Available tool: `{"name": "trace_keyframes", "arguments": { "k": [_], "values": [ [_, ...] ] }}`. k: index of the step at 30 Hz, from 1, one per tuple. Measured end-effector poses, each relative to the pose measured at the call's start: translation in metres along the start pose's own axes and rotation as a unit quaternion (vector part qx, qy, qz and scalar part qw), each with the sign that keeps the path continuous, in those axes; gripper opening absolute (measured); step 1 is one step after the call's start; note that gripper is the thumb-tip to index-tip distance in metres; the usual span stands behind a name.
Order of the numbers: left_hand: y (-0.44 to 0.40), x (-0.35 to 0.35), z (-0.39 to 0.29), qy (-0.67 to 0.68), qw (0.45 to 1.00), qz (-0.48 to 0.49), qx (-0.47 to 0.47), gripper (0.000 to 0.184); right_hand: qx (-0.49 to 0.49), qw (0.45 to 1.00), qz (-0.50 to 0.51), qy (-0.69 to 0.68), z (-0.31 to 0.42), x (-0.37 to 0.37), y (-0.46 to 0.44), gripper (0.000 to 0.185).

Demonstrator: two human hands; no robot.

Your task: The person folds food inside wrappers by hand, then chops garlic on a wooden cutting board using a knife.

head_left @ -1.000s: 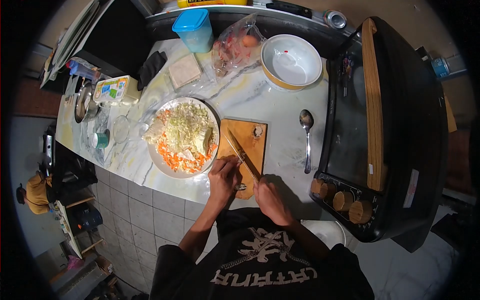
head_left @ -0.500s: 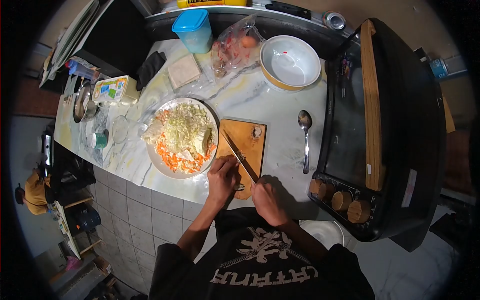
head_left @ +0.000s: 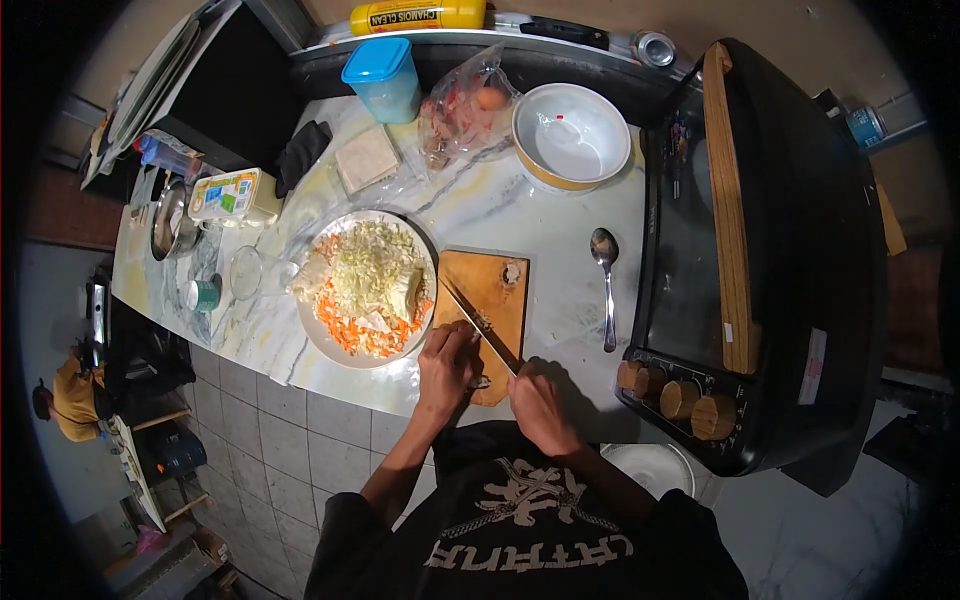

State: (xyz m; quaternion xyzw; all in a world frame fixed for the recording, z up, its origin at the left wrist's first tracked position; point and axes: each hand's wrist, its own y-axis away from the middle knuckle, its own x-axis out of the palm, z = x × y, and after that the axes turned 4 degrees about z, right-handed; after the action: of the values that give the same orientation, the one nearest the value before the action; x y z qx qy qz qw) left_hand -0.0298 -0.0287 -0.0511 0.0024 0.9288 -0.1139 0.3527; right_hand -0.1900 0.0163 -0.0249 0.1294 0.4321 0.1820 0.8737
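My right hand (head_left: 540, 402) is wrapped round the handle of a kitchen knife (head_left: 478, 322). The blade slants across a wooden cutting board (head_left: 480, 268), its tip pointing to the upper left. My left hand (head_left: 448, 358) rests at the board's left edge with the fingers curled against the blade. Whatever those fingers hold is hidden. Small pale bits lie beside the blade and near the board's bottom end. Left of the board, a white plate (head_left: 316, 338) bears chopped cabbage (head_left: 365, 262) and diced carrot (head_left: 342, 328).
A spoon (head_left: 605, 280) lies right of the board, beside a black toaster oven (head_left: 790, 260). Behind stand a bowl (head_left: 572, 135), a bag with an egg (head_left: 465, 115) and a blue-lidded container (head_left: 382, 82). Left are a plastic tub (head_left: 235, 197) and a metal pan (head_left: 172, 225). Another person (head_left: 75, 395) is far left.
The whole view has shifted slightly with my head. My hands keep nearly the same places on the board, and the knife's angle is almost unchanged.
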Motion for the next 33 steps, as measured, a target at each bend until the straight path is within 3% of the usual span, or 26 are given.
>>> {"name": "trace_keyframes", "arguments": {
  "k": [4, 9, 11, 18, 28, 33],
  "values": [
    [0.002, -0.003, -0.003, -0.003, 0.999, 0.029, -0.020, 0.025, 0.032, 0.999, 0.003, -0.030, -0.002, 0.004, -0.007, 0.027],
    [-0.004, 0.001, -0.002, 0.003, 1.000, -0.023, -0.008, 0.023, 0.036, 0.997, 0.024, -0.071, -0.002, 0.000, -0.012, 0.031],
    [-0.005, 0.001, -0.001, 0.000, 1.000, -0.028, 0.001, 0.022, 0.015, 0.999, -0.023, -0.047, -0.008, 0.009, -0.011, 0.032],
    [-0.002, 0.001, -0.008, -0.032, 0.999, -0.023, -0.003, 0.022, 0.039, 0.996, 0.007, -0.077, 0.001, 0.001, -0.010, 0.034],
    [0.002, -0.002, -0.014, 0.004, 0.999, -0.007, -0.035, 0.026, -0.008, 0.995, -0.006, -0.100, -0.007, 0.004, -0.007, 0.029],
    [0.000, 0.001, -0.009, -0.029, 0.999, -0.028, 0.015, 0.026, -0.007, 0.996, 0.011, -0.092, -0.005, 0.001, -0.008, 0.029]
  ]
}}
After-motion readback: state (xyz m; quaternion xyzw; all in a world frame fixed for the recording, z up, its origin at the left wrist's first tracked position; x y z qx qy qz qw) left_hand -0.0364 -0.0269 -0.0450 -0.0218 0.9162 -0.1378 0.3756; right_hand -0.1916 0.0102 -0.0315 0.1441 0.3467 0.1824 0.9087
